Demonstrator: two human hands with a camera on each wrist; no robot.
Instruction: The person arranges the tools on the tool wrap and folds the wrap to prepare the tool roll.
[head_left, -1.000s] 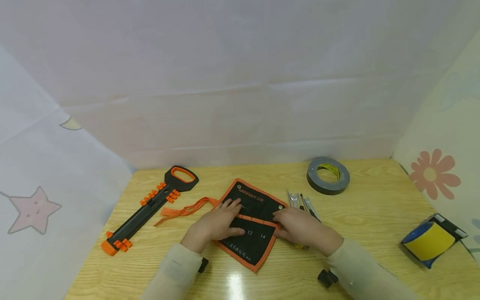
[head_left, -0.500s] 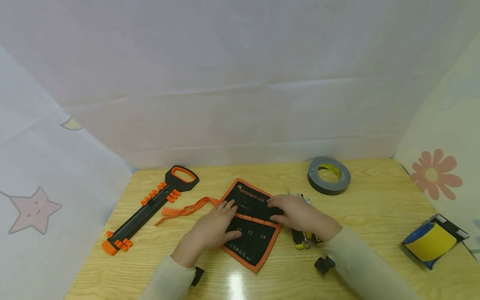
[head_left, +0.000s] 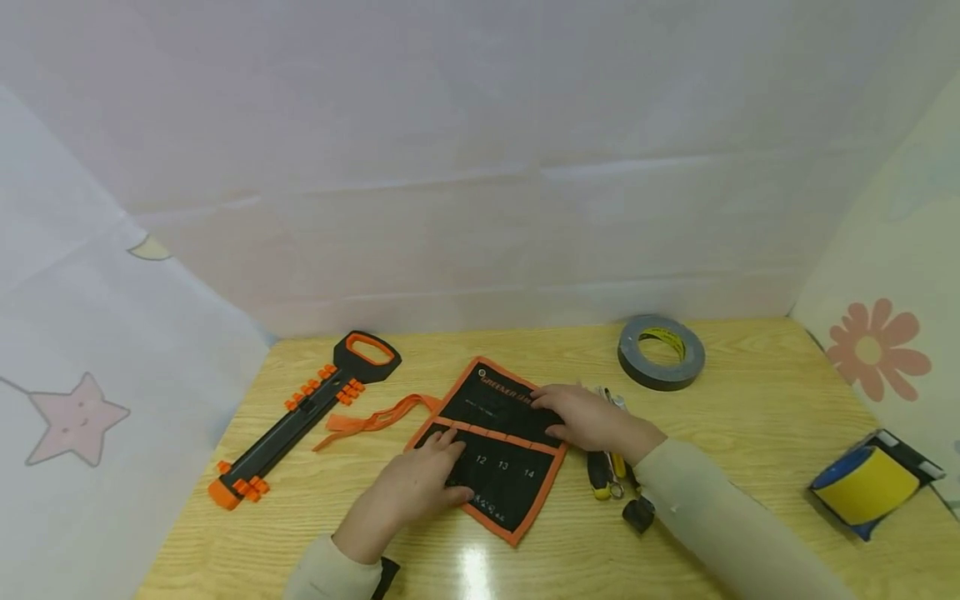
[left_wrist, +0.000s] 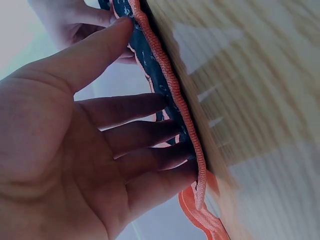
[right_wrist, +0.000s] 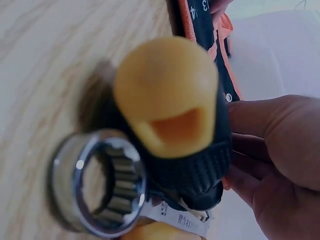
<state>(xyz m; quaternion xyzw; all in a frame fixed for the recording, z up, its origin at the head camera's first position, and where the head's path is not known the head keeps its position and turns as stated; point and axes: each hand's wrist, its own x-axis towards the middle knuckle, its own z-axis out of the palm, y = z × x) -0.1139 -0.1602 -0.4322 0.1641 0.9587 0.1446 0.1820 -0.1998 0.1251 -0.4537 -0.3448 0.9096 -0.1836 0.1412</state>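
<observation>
A black fabric tool pouch (head_left: 495,479) with orange edging and numbered pockets lies flat on the table. My left hand (head_left: 420,483) rests on its lower left part, fingers spread and nearly straight; the left wrist view shows these fingertips against the cloth. On the upper right of the pouch lie the fingers of my right hand (head_left: 592,421), holding nothing that I can see. Just beyond that hand is a group of tools, partly hidden by it: a yellow-and-black handle (right_wrist: 170,85) and a wrench's ring end (right_wrist: 65,175) show largest in the right wrist view.
An orange strap (head_left: 367,422) trails left from the pouch. Further left lies a black bar-shaped holder (head_left: 300,421) with orange clips. A roll of grey tape (head_left: 660,375) sits at the back right. Near the right edge stands a yellow-and-blue roll (head_left: 862,487).
My left hand has slid down and left over the pouch. My right hand has moved from the pouch's right edge onto its upper part, uncovering the tool handles.
</observation>
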